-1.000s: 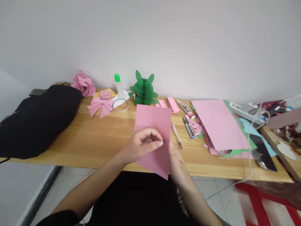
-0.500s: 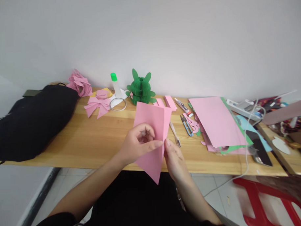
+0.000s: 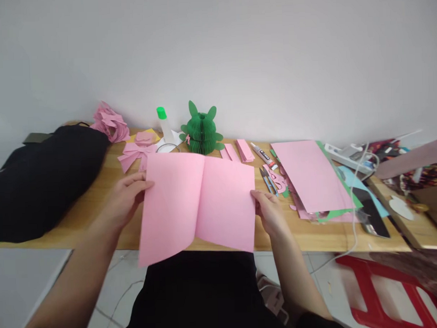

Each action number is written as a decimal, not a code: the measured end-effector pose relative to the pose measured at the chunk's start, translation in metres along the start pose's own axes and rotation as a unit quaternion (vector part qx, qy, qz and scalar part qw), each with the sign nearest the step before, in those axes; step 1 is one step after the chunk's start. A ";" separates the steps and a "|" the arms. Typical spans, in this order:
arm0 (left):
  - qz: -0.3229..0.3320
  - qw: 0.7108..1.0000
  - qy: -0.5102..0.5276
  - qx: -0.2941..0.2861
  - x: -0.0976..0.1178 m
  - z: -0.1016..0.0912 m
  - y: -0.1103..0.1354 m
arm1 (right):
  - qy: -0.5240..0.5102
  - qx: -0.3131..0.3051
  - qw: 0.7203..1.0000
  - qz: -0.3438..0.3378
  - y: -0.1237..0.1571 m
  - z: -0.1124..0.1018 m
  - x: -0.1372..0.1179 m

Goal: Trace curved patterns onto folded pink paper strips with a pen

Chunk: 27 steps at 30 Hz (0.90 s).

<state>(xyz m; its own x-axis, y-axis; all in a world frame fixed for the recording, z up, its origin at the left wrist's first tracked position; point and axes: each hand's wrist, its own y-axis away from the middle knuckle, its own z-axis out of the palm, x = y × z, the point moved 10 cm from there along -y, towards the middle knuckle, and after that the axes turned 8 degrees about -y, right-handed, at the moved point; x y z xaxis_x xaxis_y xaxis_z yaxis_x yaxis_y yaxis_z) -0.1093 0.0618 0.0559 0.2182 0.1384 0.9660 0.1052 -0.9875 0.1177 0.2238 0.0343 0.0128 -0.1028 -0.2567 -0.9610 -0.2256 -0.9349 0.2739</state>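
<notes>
A sheet of pink paper (image 3: 225, 202) is spread open in front of me, with one crease running down its middle. My left hand (image 3: 128, 193) pinches its left edge, and my right hand (image 3: 268, 207) pinches the right edge. The sheet is held up over the table's front edge, its two halves bent slightly along the fold. Beyond it stands a green paper figure (image 3: 201, 133) with pleated layers and leaf-shaped pieces. Small thread snips (image 3: 269, 181) lie just past my right hand.
Pink folded strips (image 3: 245, 150) and a glue tube (image 3: 264, 156) lie at the back. To the right are stacked pink sheets (image 3: 312, 175), a phone (image 3: 371, 213) and a power strip (image 3: 347, 157). A black bag (image 3: 50, 179), pink bow (image 3: 135, 152) and green-capped bottle (image 3: 165, 123) sit left.
The folded pink paper has been opened out wide. My left hand moved left to one edge and my right hand moved right to the other.
</notes>
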 end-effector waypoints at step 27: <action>0.306 0.717 -0.613 -0.128 -0.018 0.135 -0.042 | 0.546 0.070 0.818 -0.168 -0.053 0.015 -0.034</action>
<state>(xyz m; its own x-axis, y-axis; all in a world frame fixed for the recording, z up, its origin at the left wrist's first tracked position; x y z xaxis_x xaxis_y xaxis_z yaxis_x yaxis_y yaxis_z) 0.0133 0.1114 0.0028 0.8527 -0.5195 -0.0545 -0.5220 -0.8513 -0.0527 0.2251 0.0959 0.0319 0.8970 -0.1286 -0.4229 -0.1797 -0.9802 -0.0831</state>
